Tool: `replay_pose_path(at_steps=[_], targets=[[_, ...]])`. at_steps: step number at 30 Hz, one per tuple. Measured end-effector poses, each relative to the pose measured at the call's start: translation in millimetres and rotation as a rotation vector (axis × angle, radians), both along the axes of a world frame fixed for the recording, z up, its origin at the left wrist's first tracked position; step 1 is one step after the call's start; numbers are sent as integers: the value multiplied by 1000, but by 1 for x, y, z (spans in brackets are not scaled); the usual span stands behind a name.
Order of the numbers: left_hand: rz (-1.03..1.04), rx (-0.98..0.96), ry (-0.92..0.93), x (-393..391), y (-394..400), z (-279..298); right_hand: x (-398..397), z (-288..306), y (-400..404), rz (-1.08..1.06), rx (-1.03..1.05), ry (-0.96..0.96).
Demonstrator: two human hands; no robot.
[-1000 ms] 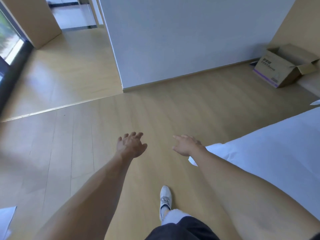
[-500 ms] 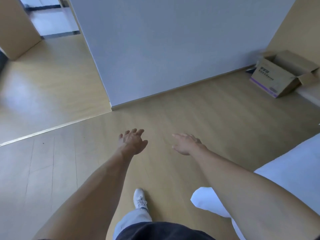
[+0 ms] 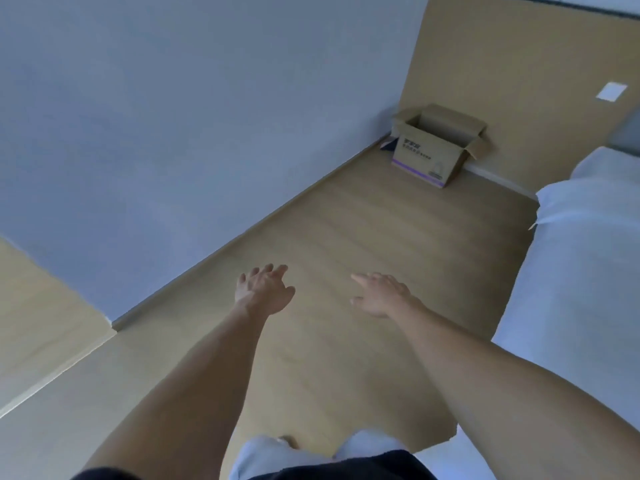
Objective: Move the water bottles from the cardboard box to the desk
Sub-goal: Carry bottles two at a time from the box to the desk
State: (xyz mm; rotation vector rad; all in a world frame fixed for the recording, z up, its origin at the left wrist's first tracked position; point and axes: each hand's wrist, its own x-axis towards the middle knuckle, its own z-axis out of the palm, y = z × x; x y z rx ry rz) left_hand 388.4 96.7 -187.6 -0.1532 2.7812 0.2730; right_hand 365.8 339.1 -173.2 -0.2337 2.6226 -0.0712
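Observation:
An open cardboard box with a purple stripe and dark print stands on the wood floor in the far corner, its flaps spread. Its inside is hidden from here, so no water bottles show. No desk is in view. My left hand and my right hand stretch forward over the floor, both with relaxed fingers and holding nothing. The box lies well beyond both hands, up and to the right.
A grey-white wall runs along the left down to a corner. A bed with white sheets fills the right side. A tan wall panel with a white plate stands behind the box. Wood floor lies between wall and bed.
The view has swung to the right, so the box now sits nearer the middle and looks larger. The bed now runs along the right. Both hands stay out in front, empty.

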Motion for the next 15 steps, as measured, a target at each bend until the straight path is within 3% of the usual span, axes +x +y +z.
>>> replay_pose_path(at_steps=[8, 15], targets=[[-271, 5, -10, -158, 66, -8, -107, -17, 50, -234, 8, -19], [-332, -47, -9, -312, 118, -15, -246, -41, 102, -327, -12, -49]])
